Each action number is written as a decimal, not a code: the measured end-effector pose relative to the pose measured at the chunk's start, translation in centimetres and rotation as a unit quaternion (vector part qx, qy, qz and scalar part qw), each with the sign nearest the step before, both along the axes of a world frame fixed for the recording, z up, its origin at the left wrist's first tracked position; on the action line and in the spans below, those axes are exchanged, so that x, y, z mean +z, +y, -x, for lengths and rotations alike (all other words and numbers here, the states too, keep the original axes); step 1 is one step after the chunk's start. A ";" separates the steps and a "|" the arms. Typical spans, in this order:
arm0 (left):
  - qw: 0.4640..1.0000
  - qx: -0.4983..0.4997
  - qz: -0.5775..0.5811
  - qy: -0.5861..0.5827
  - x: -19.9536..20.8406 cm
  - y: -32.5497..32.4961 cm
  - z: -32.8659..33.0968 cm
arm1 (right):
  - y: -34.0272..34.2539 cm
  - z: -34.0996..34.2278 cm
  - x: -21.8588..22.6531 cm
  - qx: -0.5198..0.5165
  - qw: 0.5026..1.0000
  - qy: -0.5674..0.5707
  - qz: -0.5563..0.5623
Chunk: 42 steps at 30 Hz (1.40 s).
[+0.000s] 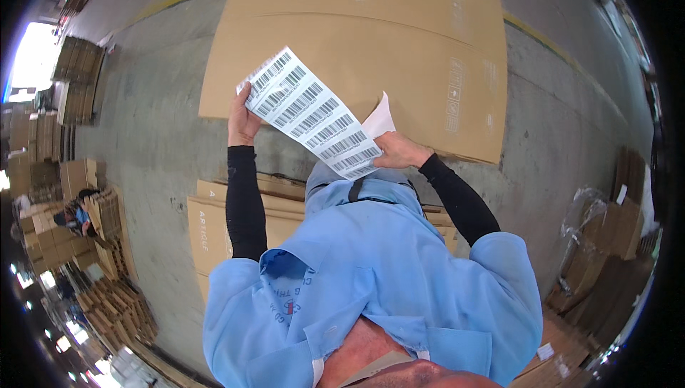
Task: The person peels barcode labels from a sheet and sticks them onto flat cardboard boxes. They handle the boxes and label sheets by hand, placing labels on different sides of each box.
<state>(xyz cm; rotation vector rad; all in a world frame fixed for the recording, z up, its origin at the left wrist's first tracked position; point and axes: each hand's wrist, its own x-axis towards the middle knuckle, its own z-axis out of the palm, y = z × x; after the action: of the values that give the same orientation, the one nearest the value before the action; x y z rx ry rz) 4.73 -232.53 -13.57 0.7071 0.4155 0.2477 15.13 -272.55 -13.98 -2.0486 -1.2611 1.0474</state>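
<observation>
I hold a long white sheet of barcode labels up in front of me with both hands. My left hand grips its upper left edge. My right hand pinches its lower right end, where a blank white corner peels away from the sheet. A large flattened brown cardboard box lies on the concrete floor right behind the sheet.
More flat cardboard lies on the floor under me. Stacks of flattened cartons stand along the left side, where a person works among them. Cardboard with plastic wrap sits at the right. A yellow floor line runs behind the big box.
</observation>
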 end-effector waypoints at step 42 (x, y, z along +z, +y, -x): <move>0.909 -0.057 -0.360 -0.203 15.3 -2.4 8.4 | 13.4 7.0 17.8 -0.281 0.848 0.307 -0.329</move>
<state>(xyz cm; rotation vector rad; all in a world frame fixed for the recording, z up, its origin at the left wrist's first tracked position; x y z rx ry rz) -3.68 -234.92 1.77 1.3670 -0.1411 0.4351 8.15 -259.16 3.87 -1.2564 -0.5081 0.7400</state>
